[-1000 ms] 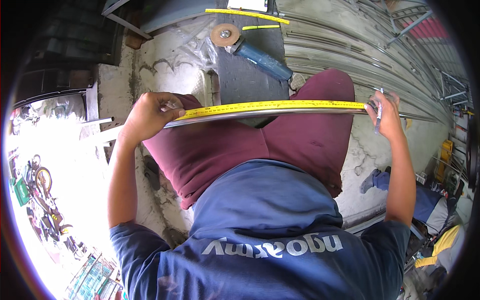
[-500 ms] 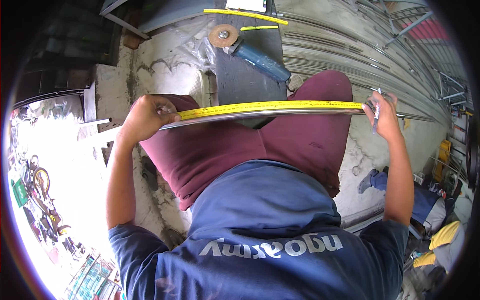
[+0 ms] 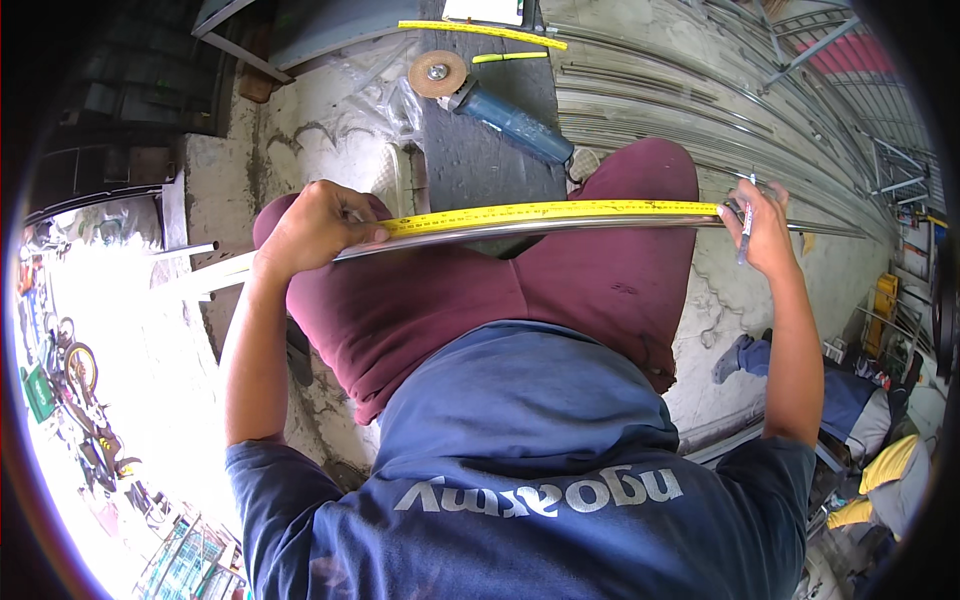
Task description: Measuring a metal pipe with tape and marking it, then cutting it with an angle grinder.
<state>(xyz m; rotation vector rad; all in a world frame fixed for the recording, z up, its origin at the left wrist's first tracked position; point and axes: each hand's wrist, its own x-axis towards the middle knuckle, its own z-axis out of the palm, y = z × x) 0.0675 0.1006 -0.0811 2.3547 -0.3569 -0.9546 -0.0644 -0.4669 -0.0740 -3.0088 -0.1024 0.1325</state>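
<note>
A long thin metal bar (image 3: 560, 228) lies across my knees, with a yellow tape measure blade (image 3: 540, 211) stretched flat along its top. My left hand (image 3: 315, 228) presses the tape's left part down onto the bar, thumb on the blade. My right hand (image 3: 760, 225) pinches the tape's far end against the bar and also carries a blue-and-white marker pen (image 3: 746, 228) that points downward. I sit in maroon trousers and a dark blue shirt.
A blue angle grinder (image 3: 495, 112) with a tan disc lies on the dark sheet ahead. A second yellow tape strip (image 3: 480, 32) lies beyond it. Several long metal bars (image 3: 680, 100) are stacked at the right. Another person's legs (image 3: 800, 375) rest at lower right.
Both hands stay on the tape and bar; the whole view has shifted slightly, with the bar a little lower in the picture.
</note>
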